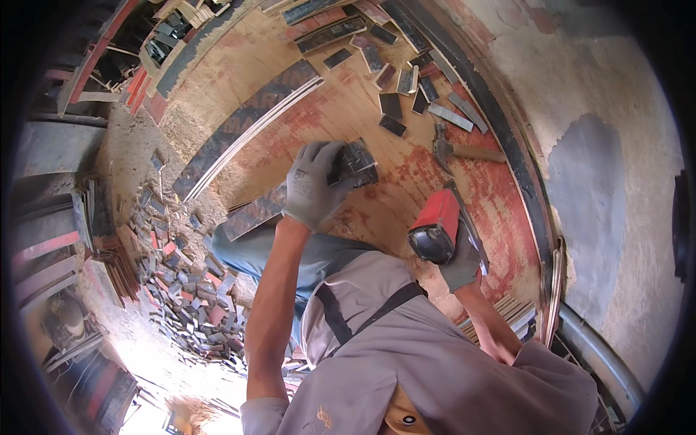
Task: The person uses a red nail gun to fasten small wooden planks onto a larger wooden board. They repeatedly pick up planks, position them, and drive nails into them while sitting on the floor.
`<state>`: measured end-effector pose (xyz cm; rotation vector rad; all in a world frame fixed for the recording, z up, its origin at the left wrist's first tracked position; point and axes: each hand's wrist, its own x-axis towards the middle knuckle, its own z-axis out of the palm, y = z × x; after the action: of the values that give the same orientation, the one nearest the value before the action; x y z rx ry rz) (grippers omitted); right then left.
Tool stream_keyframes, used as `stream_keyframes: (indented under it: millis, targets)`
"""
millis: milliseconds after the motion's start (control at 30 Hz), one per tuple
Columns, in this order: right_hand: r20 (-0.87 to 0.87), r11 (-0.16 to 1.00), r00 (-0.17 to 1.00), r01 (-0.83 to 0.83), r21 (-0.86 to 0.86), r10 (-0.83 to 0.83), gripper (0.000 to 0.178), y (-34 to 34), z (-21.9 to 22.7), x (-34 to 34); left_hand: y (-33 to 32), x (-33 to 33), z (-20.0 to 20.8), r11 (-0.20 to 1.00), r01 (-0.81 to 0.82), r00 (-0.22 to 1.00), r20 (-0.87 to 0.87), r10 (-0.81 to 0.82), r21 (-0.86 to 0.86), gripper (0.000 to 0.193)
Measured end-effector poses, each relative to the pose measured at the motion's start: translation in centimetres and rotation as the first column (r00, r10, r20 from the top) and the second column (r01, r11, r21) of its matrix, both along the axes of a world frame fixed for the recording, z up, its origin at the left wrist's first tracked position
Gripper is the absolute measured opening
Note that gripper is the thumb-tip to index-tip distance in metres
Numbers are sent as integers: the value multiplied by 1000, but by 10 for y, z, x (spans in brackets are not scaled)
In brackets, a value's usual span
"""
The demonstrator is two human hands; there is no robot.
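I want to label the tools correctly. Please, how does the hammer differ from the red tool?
The hammer lies untouched on the board; the red tool is in the right hand. The hammer has a slim wooden handle; the red tool has a bulky body with a black end. Both are right of the left hand.

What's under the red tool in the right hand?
Red-stained wooden board shows around the red tool, with part of the gloved right hand beside it. What lies directly beneath is covered.
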<state>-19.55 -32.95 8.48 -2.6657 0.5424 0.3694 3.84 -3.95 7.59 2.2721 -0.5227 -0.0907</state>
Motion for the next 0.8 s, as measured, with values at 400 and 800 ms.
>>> stream_keyframes:
  millis: [400,800]
  targets:
    - [-429,997,902,68,34,-47,84,-13,-38,-20,17,43,-71,941,-120,990,103,91,318,59]
    - [-129,767,896,-432,-475,425,69,-158,-98,157,28,37,-103,948,-205,977,103,185,243,57]
